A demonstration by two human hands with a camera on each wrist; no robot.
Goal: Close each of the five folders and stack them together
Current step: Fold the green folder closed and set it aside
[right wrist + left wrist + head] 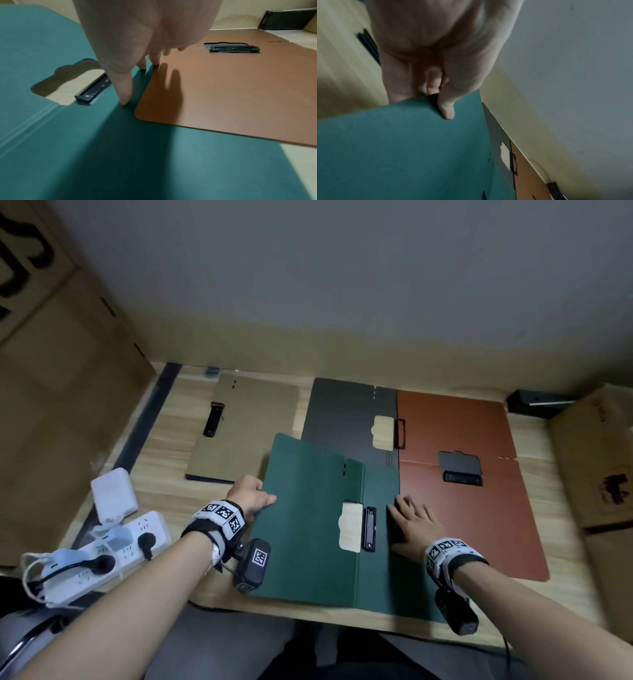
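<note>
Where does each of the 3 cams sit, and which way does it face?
Head: above the table, looking down; both forearms, left hand, right hand.
Left wrist: along the left hand, thumb pinching the green folder cover.
Right wrist: along the right hand, fingers on the green folder beside the brown folder.
All share the green folder.

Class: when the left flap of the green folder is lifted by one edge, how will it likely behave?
The green folder probably flexes: its lifted flap curves while the left hand pinches one edge. Likely light: one pinch lifts it. It may slide, since the right hand presses it down.
</note>
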